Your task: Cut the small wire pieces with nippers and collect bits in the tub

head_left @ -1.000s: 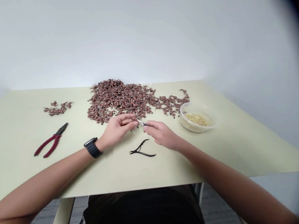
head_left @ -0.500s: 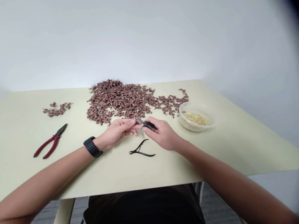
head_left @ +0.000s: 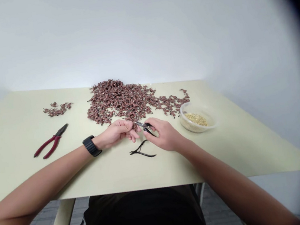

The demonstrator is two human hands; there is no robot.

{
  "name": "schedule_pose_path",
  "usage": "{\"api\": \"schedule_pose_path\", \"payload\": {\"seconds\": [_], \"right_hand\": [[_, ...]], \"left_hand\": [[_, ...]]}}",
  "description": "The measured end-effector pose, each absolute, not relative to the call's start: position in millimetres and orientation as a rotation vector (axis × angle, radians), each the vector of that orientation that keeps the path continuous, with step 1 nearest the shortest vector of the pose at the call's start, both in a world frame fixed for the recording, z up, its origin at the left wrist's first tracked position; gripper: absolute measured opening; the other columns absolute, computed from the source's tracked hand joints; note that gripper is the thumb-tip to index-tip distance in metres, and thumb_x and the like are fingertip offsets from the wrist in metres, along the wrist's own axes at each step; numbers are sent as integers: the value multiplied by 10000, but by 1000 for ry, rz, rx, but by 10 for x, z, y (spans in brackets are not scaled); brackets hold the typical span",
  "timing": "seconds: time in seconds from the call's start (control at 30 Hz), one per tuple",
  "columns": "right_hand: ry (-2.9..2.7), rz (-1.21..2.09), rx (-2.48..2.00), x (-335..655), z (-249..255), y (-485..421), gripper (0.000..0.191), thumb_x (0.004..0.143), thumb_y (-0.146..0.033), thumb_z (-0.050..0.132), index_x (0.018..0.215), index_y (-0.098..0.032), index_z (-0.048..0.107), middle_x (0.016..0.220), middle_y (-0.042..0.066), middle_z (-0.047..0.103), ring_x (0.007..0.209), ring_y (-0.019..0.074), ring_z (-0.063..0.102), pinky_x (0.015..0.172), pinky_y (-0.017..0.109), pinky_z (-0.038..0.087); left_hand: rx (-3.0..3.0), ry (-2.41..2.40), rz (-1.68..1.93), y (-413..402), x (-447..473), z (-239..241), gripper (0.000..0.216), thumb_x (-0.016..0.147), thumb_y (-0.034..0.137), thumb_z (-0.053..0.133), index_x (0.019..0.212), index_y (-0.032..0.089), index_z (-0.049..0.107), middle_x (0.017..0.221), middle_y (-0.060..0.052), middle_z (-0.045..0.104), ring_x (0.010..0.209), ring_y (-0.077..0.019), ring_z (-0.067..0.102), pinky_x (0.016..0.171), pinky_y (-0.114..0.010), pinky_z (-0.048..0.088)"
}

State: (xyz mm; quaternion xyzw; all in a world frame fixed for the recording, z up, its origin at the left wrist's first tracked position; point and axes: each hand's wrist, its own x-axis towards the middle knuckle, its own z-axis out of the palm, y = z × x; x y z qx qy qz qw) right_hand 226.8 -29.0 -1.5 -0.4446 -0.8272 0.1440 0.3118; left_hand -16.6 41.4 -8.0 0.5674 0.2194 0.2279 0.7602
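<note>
My left hand (head_left: 121, 130) pinches a small brown piece (head_left: 134, 126), mostly hidden by the thumb and fingers. It looks like those in the pile (head_left: 121, 100) just beyond. Wrapped in my right hand (head_left: 163, 134) is a pair of small pliers (head_left: 145, 125) with black handles. Their metal jaws point left and meet the left fingertips at the piece; whether they touch it I cannot tell. Below the hands, black nippers (head_left: 141, 152) lie on the table with their handles spread.
Red-handled pliers (head_left: 54, 141) lie to the left on the pale yellow table (head_left: 106, 179). Farther back is a small group of brown pieces (head_left: 58, 109). A clear plastic bowl (head_left: 194, 127) holding small yellow bits (head_left: 196, 119) stands right of my right hand.
The pliers' handles have spread wider in my right hand, and their jaws have shifted slightly down and left. My left fingers have moved a little, and the brown piece now shows.
</note>
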Motion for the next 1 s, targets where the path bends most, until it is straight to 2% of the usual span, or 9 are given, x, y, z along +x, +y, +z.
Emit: {"api": "schedule_pose_path", "payload": {"seconds": [0.13, 0.27, 0.43, 0.57, 0.63, 0.83, 1.0], "right_hand": [[-2206, 361, -1146, 2274, 0, -292, 223, 984, -350, 550, 1135, -189, 575, 992, 65, 605, 855, 175, 539, 775, 290, 403], [-2224, 337, -1162, 2283, 19, -303, 226, 995, -365, 532, 1125, -187, 579, 992, 74, 602, 854, 182, 541, 762, 292, 400], [-2228, 343, -1203, 2247, 17, -330, 216, 999, -377, 518, 1062, -179, 576, 928, 64, 582, 801, 171, 520, 721, 282, 375], [-2172, 424, -1220, 2199, 2, -342, 183, 997, -361, 518, 1006, -181, 552, 884, 33, 581, 758, 145, 509, 689, 264, 348], [-2144, 464, -1223, 2185, -3, -342, 182, 990, -362, 532, 980, -181, 542, 844, 14, 571, 722, 130, 495, 670, 257, 334], [-2017, 665, -1278, 2132, -39, -340, 293, 1014, -454, 512, 898, -185, 510, 678, -38, 463, 598, 100, 409, 580, 247, 293], [-1921, 786, -1282, 2074, -78, -340, 281, 1019, -450, 497, 921, -187, 525, 712, -36, 505, 617, 98, 428, 579, 236, 324]], "left_hand": [[1179, 478, 480, 408, -173, -75, 446, 914, 466, 675, 743, 62, 755, 821, -155, 751, 628, -140, 676, 646, -241, 556], [1136, 462, 482, 388, -161, -63, 350, 911, 400, 696, 788, 74, 740, 892, -140, 765, 626, -123, 673, 643, -228, 548], [1146, 450, 505, 383, -144, -76, 250, 862, 273, 760, 705, 110, 653, 949, -137, 779, 693, -130, 693, 662, -214, 524], [1340, 489, 547, 376, -125, -69, 291, 929, 380, 682, 887, 100, 747, 1013, -149, 767, 755, -129, 687, 725, -229, 527], [1469, 534, 582, 366, -111, -59, 342, 945, 419, 654, 953, 94, 760, 970, -147, 764, 763, -131, 676, 729, -231, 519], [1680, 653, 713, 308, -51, -44, 397, 950, 482, 624, 912, 104, 739, 820, -96, 731, 761, -132, 641, 744, -236, 500], [1638, 731, 797, 249, 6, -49, 425, 940, 505, 627, 878, 99, 733, 832, -104, 730, 775, -149, 662, 750, -252, 523]]}}
